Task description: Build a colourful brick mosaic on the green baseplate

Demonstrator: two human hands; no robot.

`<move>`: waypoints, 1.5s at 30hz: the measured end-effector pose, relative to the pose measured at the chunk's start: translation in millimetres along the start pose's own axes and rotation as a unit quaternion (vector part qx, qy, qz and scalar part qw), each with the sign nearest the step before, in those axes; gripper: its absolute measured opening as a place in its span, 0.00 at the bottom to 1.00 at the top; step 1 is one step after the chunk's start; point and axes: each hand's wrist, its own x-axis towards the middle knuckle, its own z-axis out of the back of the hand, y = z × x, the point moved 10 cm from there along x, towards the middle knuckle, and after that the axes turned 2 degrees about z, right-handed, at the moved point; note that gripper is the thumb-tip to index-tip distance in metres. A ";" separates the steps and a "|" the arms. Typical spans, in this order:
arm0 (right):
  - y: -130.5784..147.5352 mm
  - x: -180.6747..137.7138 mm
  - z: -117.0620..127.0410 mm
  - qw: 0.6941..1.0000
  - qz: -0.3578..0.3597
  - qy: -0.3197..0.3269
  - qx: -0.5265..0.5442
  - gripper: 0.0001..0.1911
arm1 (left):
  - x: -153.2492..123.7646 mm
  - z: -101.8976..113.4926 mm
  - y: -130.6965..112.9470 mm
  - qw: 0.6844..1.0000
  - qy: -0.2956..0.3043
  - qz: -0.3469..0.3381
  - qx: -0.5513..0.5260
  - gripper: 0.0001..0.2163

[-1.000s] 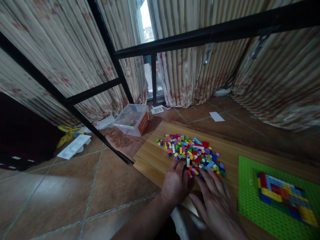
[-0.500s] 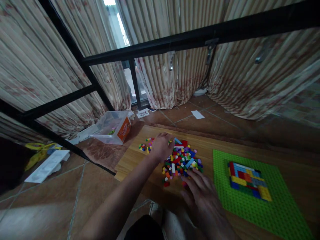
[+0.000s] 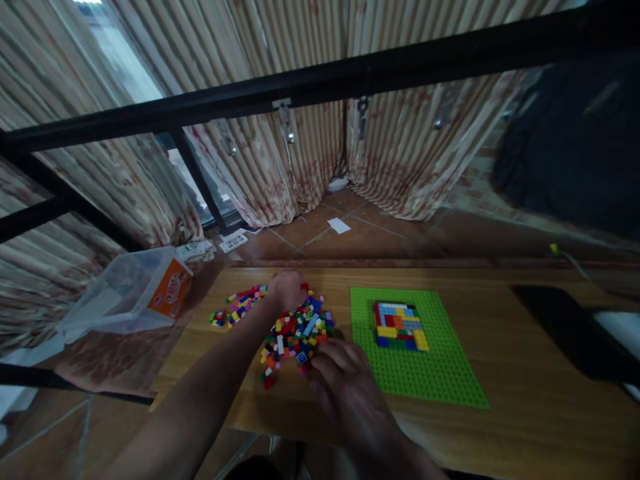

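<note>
A pile of small multicoloured toy building bricks (image 3: pixel 295 328) lies on the wooden table. My left hand (image 3: pixel 287 291) is over the far part of the pile, its fingers curled down; whatever they grip is hidden, though a red brick shows beside them. At the near right edge of the pile rests my right hand (image 3: pixel 345 380), fingers loosely stretched out and close to a blue brick (image 3: pixel 302 358). To the right, a green baseplate (image 3: pixel 425 380) carries a flat block of joined bricks (image 3: pixel 400 325) in red, yellow, blue and grey.
The wooden table (image 3: pixel 510 413) runs to the right, where a black flat object (image 3: pixel 565 327) lies. A clear plastic bin (image 3: pixel 120 287) with an orange label stands on the floor at left. A black metal rail (image 3: pixel 310 80) crosses in front of the curtains (image 3: pixel 400 153).
The view has swung right, bringing the black object and a dark shape at far right into sight. My left hand has curled its fingers at the pile; my right hand stays at its near edge.
</note>
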 end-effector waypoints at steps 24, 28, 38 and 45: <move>-111.2 -45.2 120.1 0.982 -0.131 -0.107 0.089 0.14 | -110.3 -68.4 -177.0 0.499 0.226 0.112 -0.829 0.15; -122.6 -40.9 120.7 0.989 -0.121 -0.088 0.005 0.13 | -108.2 -75.9 -172.9 0.589 0.199 0.101 -0.777 0.14; -143.6 -40.7 105.9 0.981 -0.097 -0.043 -0.162 0.13 | -111.6 -65.7 -171.9 0.829 0.106 0.007 -0.549 0.21; -149.3 -44.2 109.9 0.980 -0.142 -0.072 -0.116 0.16 | -112.3 -66.8 -182.6 0.854 0.118 -0.034 -0.505 0.24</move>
